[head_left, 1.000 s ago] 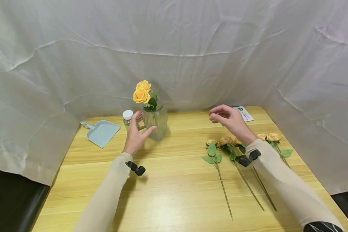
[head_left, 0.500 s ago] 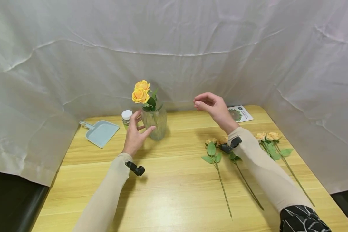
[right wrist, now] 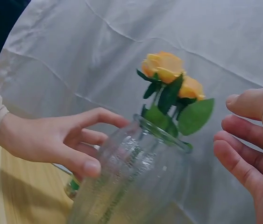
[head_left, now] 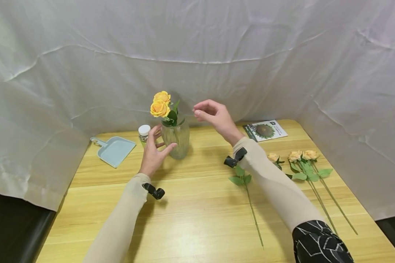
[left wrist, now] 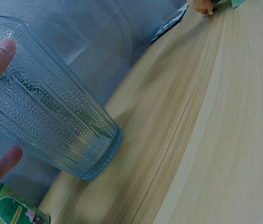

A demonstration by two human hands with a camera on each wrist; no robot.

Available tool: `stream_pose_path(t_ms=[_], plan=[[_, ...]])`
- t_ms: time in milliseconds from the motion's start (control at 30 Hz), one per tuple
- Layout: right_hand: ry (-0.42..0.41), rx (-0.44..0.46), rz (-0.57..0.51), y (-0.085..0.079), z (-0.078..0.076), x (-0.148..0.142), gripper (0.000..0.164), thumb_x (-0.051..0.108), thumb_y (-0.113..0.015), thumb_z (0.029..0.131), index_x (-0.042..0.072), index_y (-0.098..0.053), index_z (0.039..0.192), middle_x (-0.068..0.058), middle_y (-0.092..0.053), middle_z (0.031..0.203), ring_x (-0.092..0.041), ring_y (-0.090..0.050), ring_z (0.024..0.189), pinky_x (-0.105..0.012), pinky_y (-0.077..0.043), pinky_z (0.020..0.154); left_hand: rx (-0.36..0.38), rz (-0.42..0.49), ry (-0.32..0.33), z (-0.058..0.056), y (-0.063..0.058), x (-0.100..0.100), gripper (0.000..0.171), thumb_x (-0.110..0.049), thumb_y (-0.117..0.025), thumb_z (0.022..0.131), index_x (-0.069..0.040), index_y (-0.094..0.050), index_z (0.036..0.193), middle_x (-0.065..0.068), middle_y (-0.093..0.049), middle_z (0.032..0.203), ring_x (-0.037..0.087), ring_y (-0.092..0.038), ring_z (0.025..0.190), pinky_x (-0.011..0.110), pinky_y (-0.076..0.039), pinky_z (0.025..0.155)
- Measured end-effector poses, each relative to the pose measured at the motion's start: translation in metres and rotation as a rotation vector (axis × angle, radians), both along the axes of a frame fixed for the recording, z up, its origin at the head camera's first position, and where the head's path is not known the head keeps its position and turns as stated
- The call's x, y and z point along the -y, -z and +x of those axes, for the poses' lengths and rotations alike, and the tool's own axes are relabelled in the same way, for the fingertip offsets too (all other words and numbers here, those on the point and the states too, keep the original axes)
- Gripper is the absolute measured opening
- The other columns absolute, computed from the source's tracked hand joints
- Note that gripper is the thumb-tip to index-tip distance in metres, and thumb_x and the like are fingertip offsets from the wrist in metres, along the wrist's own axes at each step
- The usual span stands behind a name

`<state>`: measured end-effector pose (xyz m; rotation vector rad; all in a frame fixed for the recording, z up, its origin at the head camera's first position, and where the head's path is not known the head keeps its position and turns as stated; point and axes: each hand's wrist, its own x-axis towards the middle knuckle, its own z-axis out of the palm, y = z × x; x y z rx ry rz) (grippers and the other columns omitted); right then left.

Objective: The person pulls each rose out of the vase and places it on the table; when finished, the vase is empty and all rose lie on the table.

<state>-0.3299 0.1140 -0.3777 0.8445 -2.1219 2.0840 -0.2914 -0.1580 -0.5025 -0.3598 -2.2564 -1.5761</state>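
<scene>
A clear ribbed glass vase (head_left: 179, 142) stands upright toward the back of the table, with two yellow roses (head_left: 160, 108) leaning out of its mouth to the left. My left hand (head_left: 152, 151) holds the vase from its left side, thumb in front; in the left wrist view the textured glass (left wrist: 52, 102) fills the space beside the thumb. To the right of the vase, my right hand (head_left: 217, 117) hovers with loosely bent fingers and holds nothing. The right wrist view shows that hand (right wrist: 257, 140) apart from the roses (right wrist: 168, 67) and their green leaves.
Behind my left hand is a white-capped bottle (head_left: 144, 130). A light blue dustpan (head_left: 116, 150) lies at the left. Several yellow roses (head_left: 311, 155) lie on the right of the table (head_left: 197, 219), partly under my right arm. A printed card (head_left: 266, 130) lies at the back right.
My right hand has moved left across the table toward the vase, uncovering the printed card and the roses at the far right. The left hand and vase stay in place.
</scene>
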Motion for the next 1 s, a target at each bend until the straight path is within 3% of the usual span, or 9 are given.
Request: stream_pose_path(t_ms=[167,367,667,833,1000], plan=[[-0.025,0.008,0.053,0.001,-0.002,0.021,0.029,0.008,-0.074,0.105,-0.006,-0.070,0.129,-0.023,-0.073,0.127,-0.026,-0.073,0.110,-0.038,-0.066,0.099,0.001,-0.008,-0.004,0.000,-0.001,0.000,0.092,-0.030,-0.089,0.094,-0.027,-0.033,0.167,0.009,-0.041,0.170,0.035,-0.050,0.152,0.057,-0.060,0.110],[-0.019,-0.002,0.190,0.001,-0.002,0.044,0.030,0.017,-0.077,0.104,0.005,-0.073,0.132,-0.011,-0.076,0.126,-0.022,-0.072,0.111,-0.033,-0.062,0.098,0.002,-0.018,-0.004,0.002,-0.002,0.001,0.091,-0.030,-0.088,0.095,-0.030,-0.032,0.167,0.010,-0.042,0.170,0.035,-0.050,0.152,0.057,-0.060,0.111],[0.029,-0.042,0.379,-0.003,-0.001,0.066,0.036,0.027,-0.081,0.102,0.013,-0.074,0.135,-0.008,-0.077,0.115,-0.025,-0.071,0.106,-0.034,-0.062,0.091,-0.012,-0.027,-0.004,0.001,-0.002,0.000,0.091,-0.029,-0.088,0.096,-0.028,-0.031,0.167,0.010,-0.040,0.171,0.037,-0.051,0.151,0.058,-0.061,0.109],[0.054,-0.059,0.402,0.002,-0.003,0.072,0.027,0.025,-0.080,0.103,0.012,-0.077,0.126,-0.008,-0.077,0.110,-0.021,-0.069,0.098,-0.029,-0.059,0.082,-0.023,-0.029,-0.001,0.000,-0.002,-0.001,0.091,-0.029,-0.088,0.096,-0.025,-0.031,0.167,0.010,-0.039,0.171,0.037,-0.051,0.151,0.058,-0.061,0.108],[0.084,-0.074,0.363,0.006,-0.004,0.075,0.019,0.024,-0.079,0.103,0.010,-0.079,0.116,-0.007,-0.076,0.103,-0.025,-0.068,0.094,-0.027,-0.055,0.075,-0.020,-0.025,0.004,0.000,-0.002,-0.001,0.090,-0.030,-0.087,0.096,-0.023,-0.032,0.167,0.009,-0.041,0.170,0.036,-0.051,0.151,0.058,-0.061,0.108]])
